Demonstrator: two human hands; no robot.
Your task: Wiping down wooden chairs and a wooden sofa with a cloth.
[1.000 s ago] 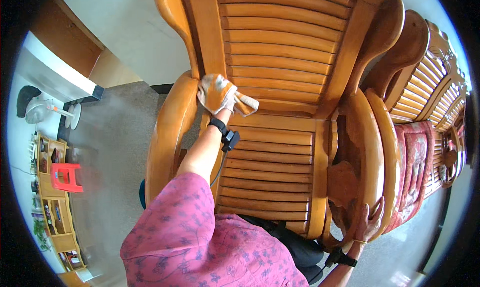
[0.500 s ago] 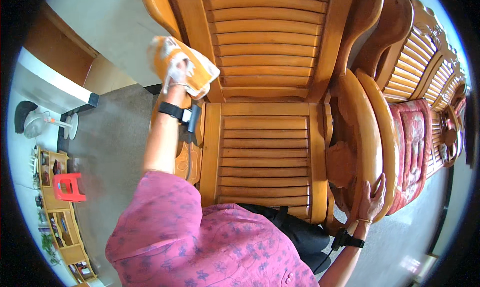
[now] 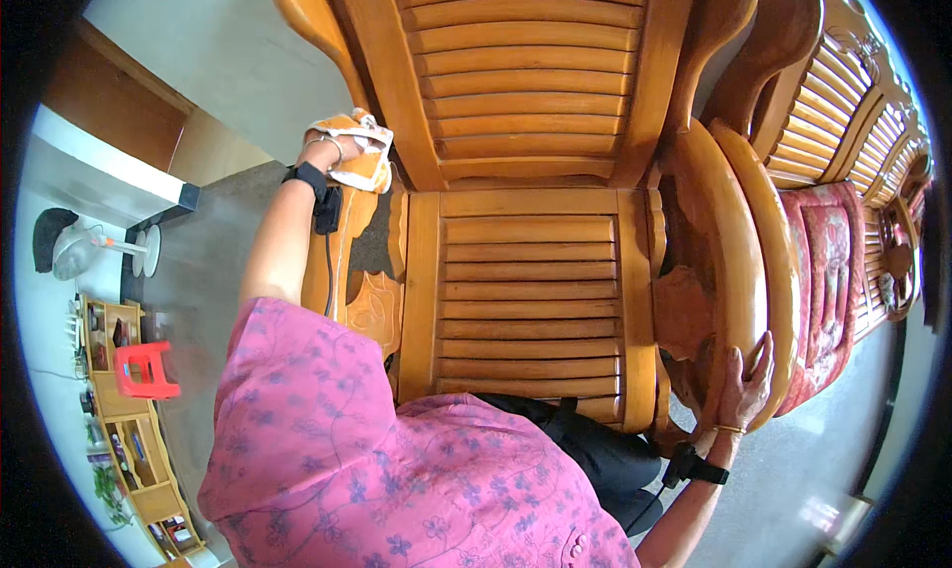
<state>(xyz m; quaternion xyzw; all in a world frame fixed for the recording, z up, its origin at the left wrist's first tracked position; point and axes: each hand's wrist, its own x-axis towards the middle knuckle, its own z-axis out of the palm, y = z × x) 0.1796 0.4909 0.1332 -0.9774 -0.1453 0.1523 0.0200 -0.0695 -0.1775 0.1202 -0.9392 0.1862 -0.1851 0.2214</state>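
A wooden armchair with a slatted back (image 3: 526,72) and slatted seat (image 3: 531,305) stands before me. My left hand (image 3: 335,150) is closed on an orange and white cloth (image 3: 369,171), held against the back end of the chair's left armrest (image 3: 332,256), where it meets the backrest. Part of the fingers is hidden by the cloth. My right hand (image 3: 746,388) rests on the front of the right armrest (image 3: 729,261), fingers stretched out and holding nothing. Each wrist wears a black strap with a small device and cable.
To the right is a longer slatted wooden bench (image 3: 823,102) with a red patterned cushion (image 3: 821,290). At the left stand a red plastic stool (image 3: 145,370), a fan (image 3: 84,246) and a wooden shelf unit (image 3: 139,439). A pale wall (image 3: 228,62) lies behind the chair.
My left hand and the cloth have moved left and slightly down, from beside the backrest to the left armrest. My right hand remains on the right armrest.
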